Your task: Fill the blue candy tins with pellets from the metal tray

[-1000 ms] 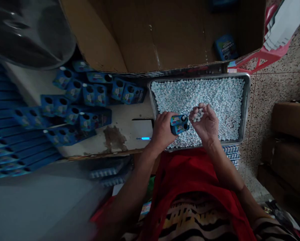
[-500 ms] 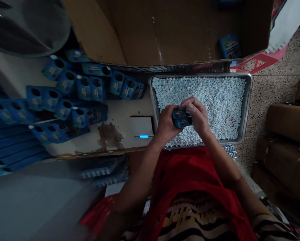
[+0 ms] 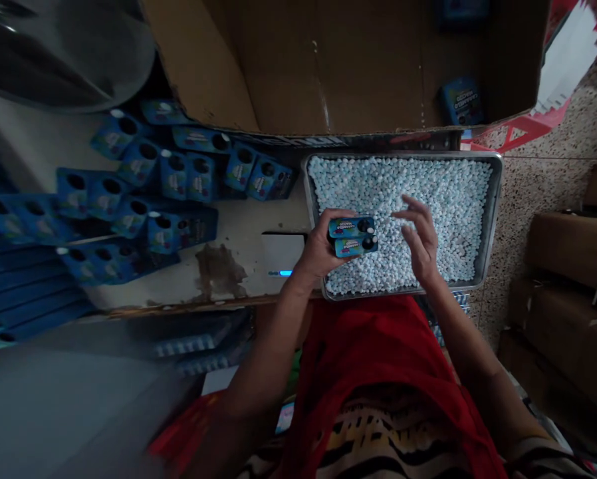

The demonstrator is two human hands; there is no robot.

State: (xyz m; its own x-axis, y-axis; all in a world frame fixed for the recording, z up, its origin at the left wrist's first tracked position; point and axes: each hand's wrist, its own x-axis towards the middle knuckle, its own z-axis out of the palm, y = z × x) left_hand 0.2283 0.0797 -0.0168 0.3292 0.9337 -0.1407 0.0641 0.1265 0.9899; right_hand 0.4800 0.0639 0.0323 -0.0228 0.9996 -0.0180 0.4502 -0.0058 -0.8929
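Observation:
Two small blue boxes [image 3: 352,238] lie side by side in my left hand [image 3: 321,247], whose fingers wrap round them. Each box has a dark round opening at its right end, with something white beside it. They are above the left part of a metal tray [image 3: 492,219] full of small pale blue and white pieces [image 3: 443,199]. My right hand [image 3: 421,236] hovers over the middle of the tray, fingers apart, holding nothing, a short way right of the boxes.
A scale [image 3: 283,254] with a lit display sits left of the tray. Several blue boxes [image 3: 173,176] stand farther left on the table. Behind the tray is a large open cardboard box [image 3: 358,66], and a metal bowl [image 3: 69,53] is at the top left.
My right hand has let go of the blue boxes and moved right, its fingers opening. My left hand has shifted slightly left with the boxes, which now show more fully.

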